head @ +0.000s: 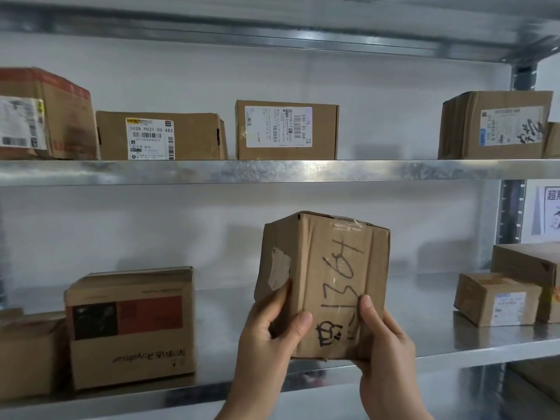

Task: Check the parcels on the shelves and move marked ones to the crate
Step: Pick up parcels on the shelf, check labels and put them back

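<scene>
Both hands grasp a brown cardboard parcel with black handwritten marker characters on its front face (327, 283), held upright in front of the lower galvanised metal shelf (424, 338); the left hand (269, 334) wraps its lower left edge with thumb on the front face, and the right hand (385, 341) wraps its lower right edge likewise. To its left on the same shelf stands a brown cardboard box with a red and black printed panel (130, 325). The upper metal shelf (272, 171) carries a brown carton with a white barcode label (286, 130) and, at far right, a brown carton with black scribble on its label (494, 125).
</scene>
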Motion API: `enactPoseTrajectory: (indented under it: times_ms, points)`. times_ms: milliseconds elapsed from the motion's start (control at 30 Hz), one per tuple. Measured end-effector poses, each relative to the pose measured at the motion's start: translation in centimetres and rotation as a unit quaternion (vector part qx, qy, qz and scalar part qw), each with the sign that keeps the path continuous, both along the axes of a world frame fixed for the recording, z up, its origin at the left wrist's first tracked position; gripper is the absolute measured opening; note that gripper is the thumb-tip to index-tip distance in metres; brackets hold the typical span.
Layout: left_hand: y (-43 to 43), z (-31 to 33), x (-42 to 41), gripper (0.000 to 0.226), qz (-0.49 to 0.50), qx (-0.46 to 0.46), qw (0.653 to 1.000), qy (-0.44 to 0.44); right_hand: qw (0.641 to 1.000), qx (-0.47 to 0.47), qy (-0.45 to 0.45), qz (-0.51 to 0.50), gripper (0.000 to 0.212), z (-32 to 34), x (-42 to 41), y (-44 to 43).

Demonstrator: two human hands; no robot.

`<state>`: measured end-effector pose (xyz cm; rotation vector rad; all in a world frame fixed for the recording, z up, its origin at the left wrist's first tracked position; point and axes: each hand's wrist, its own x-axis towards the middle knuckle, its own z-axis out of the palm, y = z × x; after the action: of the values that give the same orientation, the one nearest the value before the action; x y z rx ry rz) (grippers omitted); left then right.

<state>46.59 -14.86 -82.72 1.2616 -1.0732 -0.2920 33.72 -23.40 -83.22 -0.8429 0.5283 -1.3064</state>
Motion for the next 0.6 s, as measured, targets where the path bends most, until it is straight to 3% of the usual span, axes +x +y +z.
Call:
enactPoseTrajectory:
  times_ms: [67,200,300,400,500,600]
  points:
    - [0.0,0.0,-0.1,0.06,-0.006,0.002,1.0,-0.014,1.0,0.006,0.004,0.006,0.02,-0.1,-0.2,-0.2]
    - [0.2,0.3,-0.3,0.035,-0.011,-0.024,0.999,-0.03,0.999,0.037,0.003,0.013,0.026,-0.1,-0.5,-1.1]
    - [0.1,0.4,0.0,0.03,0.003,-0.027,0.998,-0.056,0.996,0.079,-0.019,0.022,0.031,-0.1,-1.0,-1.9]
    - [0.0,0.6,0.3,0.052,0.04,-0.01,0.994,-0.097,0.993,0.108,-0.027,0.03,0.039,-0.4,-1.1,-2.4]
    - [-0.1,0.8,0.0,0.054,0.067,-0.007,0.989,-0.131,0.992,0.109,-0.049,0.049,0.046,-0.8,-1.1,-2.7]
    - [0.2,1.3,0.4,0.099,0.071,0.059,0.985,-0.143,0.989,0.096,-0.083,0.081,0.058,-1.4,-1.1,-3.1]
